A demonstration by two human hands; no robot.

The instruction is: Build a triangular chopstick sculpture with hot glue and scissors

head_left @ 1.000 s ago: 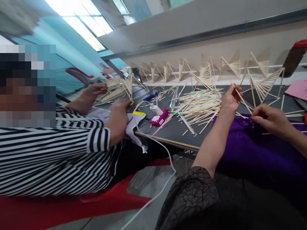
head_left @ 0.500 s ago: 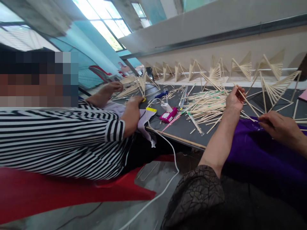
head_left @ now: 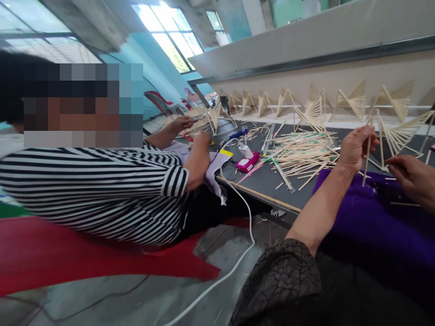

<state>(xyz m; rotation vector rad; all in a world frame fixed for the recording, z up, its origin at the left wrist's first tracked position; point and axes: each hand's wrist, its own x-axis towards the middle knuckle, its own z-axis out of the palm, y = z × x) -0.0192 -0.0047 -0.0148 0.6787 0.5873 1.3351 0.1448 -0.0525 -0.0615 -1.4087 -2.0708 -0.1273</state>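
Observation:
My left hand (head_left: 356, 147) is closed in a pinch on a thin wooden stick (head_left: 366, 165), which hangs almost upright over a purple cloth (head_left: 343, 199). To its right, my right hand (head_left: 413, 176) has its thumb and fingers drawn together; what lies between them, if anything, is too small to make out. Another stick (head_left: 404, 204) shows below that hand, over the cloth. Just behind both hands stands a twisted, fan-shaped frame of sticks (head_left: 396, 136). A loose pile of sticks (head_left: 302, 151) lies left of my left hand.
Several finished-looking stick frames (head_left: 351, 104) line the back of the dark table (head_left: 261, 185). A blue glue gun (head_left: 239, 133) and a pink power socket (head_left: 248, 162) lie left of the pile. A white cable (head_left: 249, 226) hangs to the floor. A co-worker in a striped shirt (head_left: 136, 190) sits at left.
My left hand has moved right, and its stick has swung from a slant to nearly upright. My right hand has shifted slightly right. The view has turned a little left.

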